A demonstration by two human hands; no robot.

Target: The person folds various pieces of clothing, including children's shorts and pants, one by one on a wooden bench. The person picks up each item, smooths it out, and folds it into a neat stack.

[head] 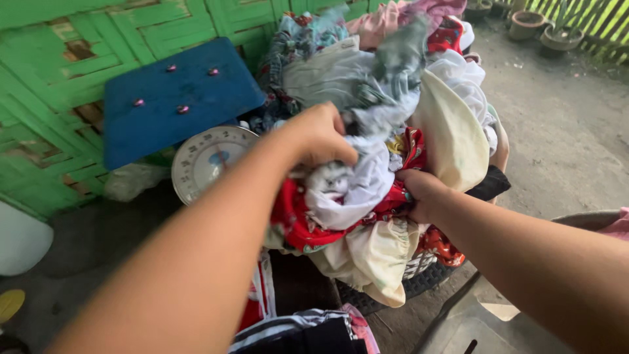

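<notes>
A big heap of mixed clothes (380, 85) fills a dark woven basket (419, 278). My left hand (318, 134) is closed on a white garment (354, 190) near the heap's front. My right hand (422, 193) grips a red patterned cloth (298, 219) lower down, beside a cream piece (452, 134) that hangs over the basket's rim. Both forearms reach in from the bottom of the view.
A weighing scale with a blue platform (173, 98) and a round white dial (206, 157) stands left of the basket, against a green lattice wall (46, 78). More clothes (308, 331) lie below. Clay pots (527, 23) sit far right on the concrete floor.
</notes>
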